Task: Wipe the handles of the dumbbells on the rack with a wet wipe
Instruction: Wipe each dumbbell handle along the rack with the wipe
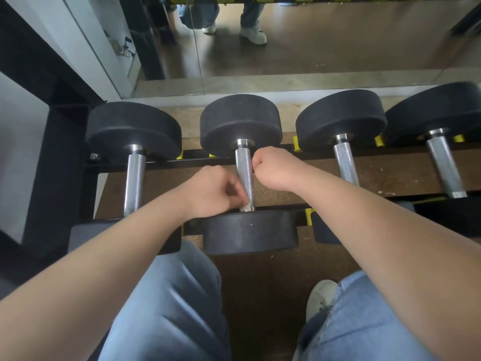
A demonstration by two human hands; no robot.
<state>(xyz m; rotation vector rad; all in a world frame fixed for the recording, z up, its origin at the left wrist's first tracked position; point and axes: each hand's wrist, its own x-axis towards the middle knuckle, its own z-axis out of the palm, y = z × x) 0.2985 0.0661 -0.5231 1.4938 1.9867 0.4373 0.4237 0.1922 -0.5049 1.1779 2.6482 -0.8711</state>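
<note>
Several black dumbbells with knurled steel handles lie side by side on a low black rack (161, 164). Both my hands are at the second dumbbell's handle (244, 165). My left hand (214, 190) is at the lower part of that handle from the left, its blurred fingers curled against the steel. My right hand (273, 168) is closed in a fist just right of the handle's upper part, knuckles touching or nearly touching it. No wet wipe shows in either hand. The neighbouring handles, left (134, 178) and right (346, 165), are untouched.
A fourth dumbbell (443, 168) lies at the far right. A mirror (312, 48) behind the rack reflects legs and white shoes. A black frame post (52, 152) stands at the left. My knees in blue jeans and a white shoe (321, 298) are below the rack.
</note>
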